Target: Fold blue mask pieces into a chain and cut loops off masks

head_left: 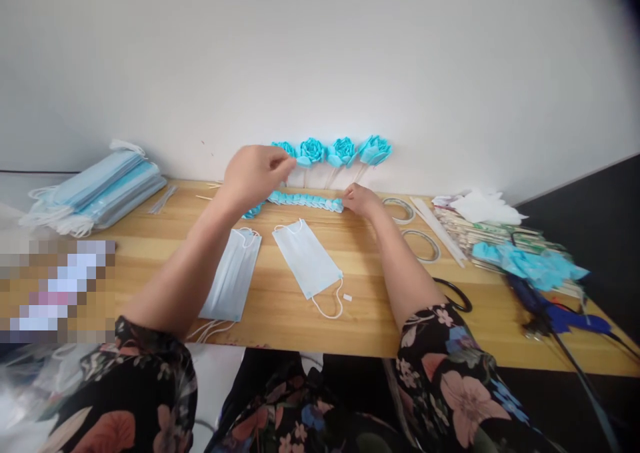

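A row of blue folded roses (pixel 343 152) on thin sticks leans against the wall. My left hand (pixel 256 176) hovers in front of the leftmost rose (pixel 284 148), partly covering it. Its fingers are curled into a pinch, and whatever they hold is hidden. Below it, a pleated light-blue strip (pixel 305 201) lies along the table. At the strip's right end, my right hand (pixel 364 201) has its fingertips closed on the edge. Another blue folded piece (pixel 254 210) rests under my left wrist. Two face masks, one left (pixel 233 273) and one in the middle (pixel 307 256), lie nearer me.
A stack of blue masks (pixel 107 186) sits at the back left. To the right are tape rolls (pixel 421 246), white glue sticks (pixel 437 230), bundled wooden sticks (pixel 475 230), blue scraps (pixel 530 263), a blue glue gun (pixel 570 320) with a cord, and black-handled scissors (pixel 457 296).
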The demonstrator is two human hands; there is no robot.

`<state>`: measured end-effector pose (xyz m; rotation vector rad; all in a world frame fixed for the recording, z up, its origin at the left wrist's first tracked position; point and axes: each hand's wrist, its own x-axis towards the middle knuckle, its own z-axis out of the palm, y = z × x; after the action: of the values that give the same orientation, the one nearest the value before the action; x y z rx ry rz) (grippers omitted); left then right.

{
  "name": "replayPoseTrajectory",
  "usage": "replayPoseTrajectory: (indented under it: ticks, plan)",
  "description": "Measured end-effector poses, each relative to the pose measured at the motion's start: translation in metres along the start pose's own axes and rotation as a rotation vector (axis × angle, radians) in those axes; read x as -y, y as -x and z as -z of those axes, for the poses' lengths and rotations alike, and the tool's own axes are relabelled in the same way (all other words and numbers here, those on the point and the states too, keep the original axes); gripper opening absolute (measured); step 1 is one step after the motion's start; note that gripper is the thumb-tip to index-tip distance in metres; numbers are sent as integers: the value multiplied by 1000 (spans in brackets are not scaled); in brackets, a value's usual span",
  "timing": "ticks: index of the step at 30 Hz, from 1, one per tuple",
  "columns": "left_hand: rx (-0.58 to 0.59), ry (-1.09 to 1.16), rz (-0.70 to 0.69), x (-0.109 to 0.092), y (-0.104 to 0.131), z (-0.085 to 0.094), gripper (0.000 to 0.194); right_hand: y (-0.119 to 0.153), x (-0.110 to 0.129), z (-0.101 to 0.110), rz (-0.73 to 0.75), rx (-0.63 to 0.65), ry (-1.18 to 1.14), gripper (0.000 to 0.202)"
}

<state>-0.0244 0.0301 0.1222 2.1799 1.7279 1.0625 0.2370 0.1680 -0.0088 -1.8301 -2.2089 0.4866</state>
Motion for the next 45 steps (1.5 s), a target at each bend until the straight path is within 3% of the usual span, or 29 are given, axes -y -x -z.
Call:
replayPoseTrajectory:
  ticks: [2,4,8,12,15,19,23,27,33,45]
  plan:
    - [75,-119,-47,-6,9,1,29,1,1,-1,20,-10,-7,31]
    - [221,-206,-60,-6,20,-1,26,2,2,0,44,8,-33,27]
    - [440,-285,-29,12,44,-7,26,4,3,-1,75,32,-85,34]
    - [449,-309,-8,25,57,-14,28,5,0,-4,96,11,-128,37]
    - [482,-253,-44,22,54,-30,28,8,-4,-7,100,-12,-161,43]
    - [430,-234,-81,13,29,-71,28,12,-9,-12,67,-52,-206,49]
    - [322,-286,-21,10,-2,-119,30,15,-11,-19,36,-107,-252,52]
    - [309,-323,-43,12,-14,-148,33,18,-11,-22,26,-130,-299,51]
    - [344,-443,-163,15,-9,-155,37,17,-11,-21,12,-136,-353,47]
    - [442,-555,-140,10,-16,-170,36,19,-8,-20,-1,-127,-528,38]
